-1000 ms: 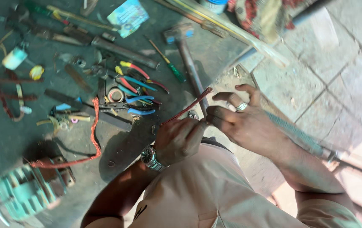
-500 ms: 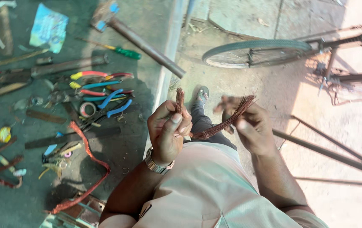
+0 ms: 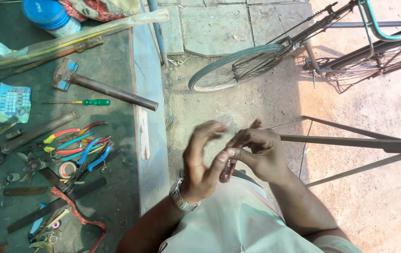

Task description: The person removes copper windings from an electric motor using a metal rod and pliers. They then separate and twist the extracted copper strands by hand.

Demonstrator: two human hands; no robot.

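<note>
A thin reddish-brown strip (image 3: 229,165), like a rubber or metal piece, is held upright in front of my torso. My right hand (image 3: 261,152) is closed around its upper part. My left hand (image 3: 203,161), with a metal wristwatch (image 3: 178,196) on the wrist, has its fingers curled and slightly blurred, and its fingertips touch the strip's lower part. Both hands hover over sandy ground just right of a dark work surface (image 3: 116,197).
The work surface on the left carries a hammer (image 3: 99,86), a green screwdriver (image 3: 85,102), several coloured pliers (image 3: 81,147), a blue-lidded jar (image 3: 50,16) and a red cord (image 3: 78,213). A bicycle (image 3: 312,44) stands at the upper right. A metal frame (image 3: 350,143) lies to the right.
The view has swung toward the bicycle and ground. The strip, held spread between both hands before, is now gathered in my right hand, and my left fingers have loosened.
</note>
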